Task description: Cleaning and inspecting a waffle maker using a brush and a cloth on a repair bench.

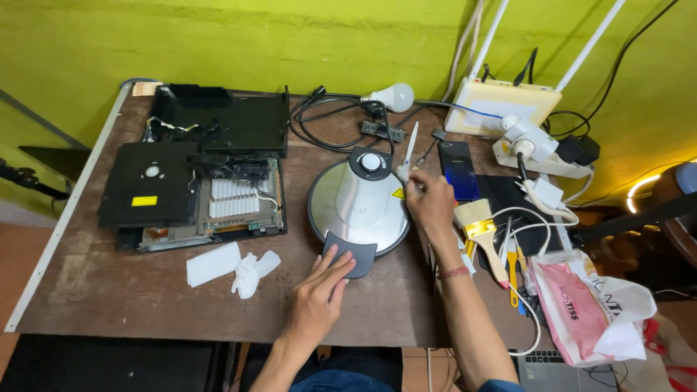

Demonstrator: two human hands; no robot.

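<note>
Silver, round and domed, the metal appliance (pixel 359 207) lies near the middle of the brown wooden table (pixel 109 290), with a black knob housing at its far edge and a dark grey tab (pixel 350 254) at its near edge. My left hand (pixel 319 294) rests flat, fingers extended and unclenched, with the fingertips on that dark tab. My right hand (pixel 430 207) is closed around the lower end of a slim white tool (pixel 409 154), which points up and away above the appliance's right rim; what kind of tool it is I cannot tell. Just right of this hand lie a wooden-handled paintbrush with pale bristles (pixel 483 236) and a dark smartphone (pixel 459 170). Left of the appliance sits an opened black electronic device with a white finned block exposed (pixel 200 192), and near it lie crumpled white tissues (pixel 232 268). At the far edge stand a white bulb (pixel 396 96) and a white router with antennas (pixel 501 105).
</note>
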